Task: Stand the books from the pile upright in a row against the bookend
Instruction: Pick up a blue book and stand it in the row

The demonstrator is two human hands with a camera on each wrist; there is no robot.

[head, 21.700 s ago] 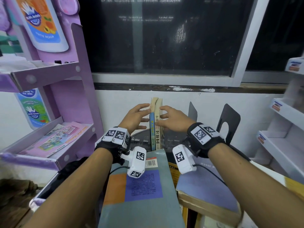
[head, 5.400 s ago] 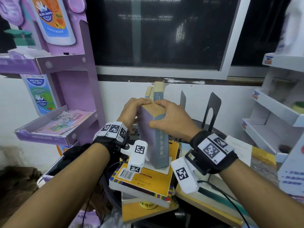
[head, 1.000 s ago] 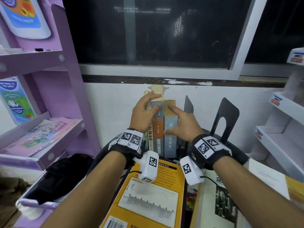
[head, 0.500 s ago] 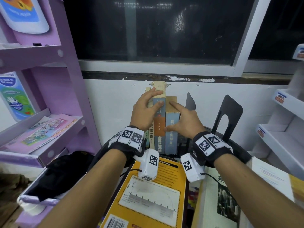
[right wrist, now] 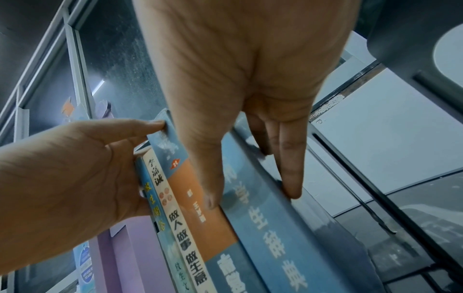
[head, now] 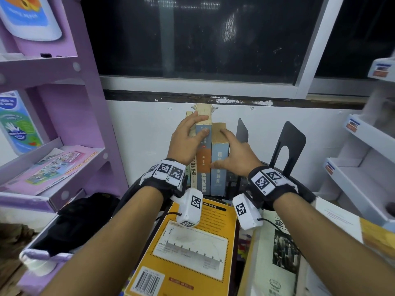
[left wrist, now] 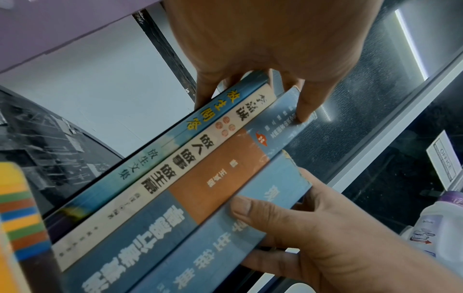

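Several books stand upright in a row near the white wall: a thin blue one, a cream one (left wrist: 160, 178), a tall blue and orange one (head: 203, 165) and a thick light blue book (head: 219, 167) at the right end. My left hand (head: 198, 124) cups the row's left side, its thumb on the blue and orange spine. My right hand (head: 220, 148) grips the light blue book, thumb on its spine (right wrist: 270, 237), fingers on its right cover. A black bookend (head: 242, 133) stands just right of it. A yellow book (head: 188, 242) tops the flat pile in front.
A second black bookend (head: 287, 146) stands farther right. A cream book with a dark photo (head: 275, 253) lies right of the yellow one. A purple shelf unit (head: 70, 124) is close on the left, white shelves (head: 363, 146) on the right, and a black bag (head: 81, 221) lower left.
Five seconds ago both hands held the light blue book above the pile; it now stands at the row's right end. Over the last second the hands have barely moved.
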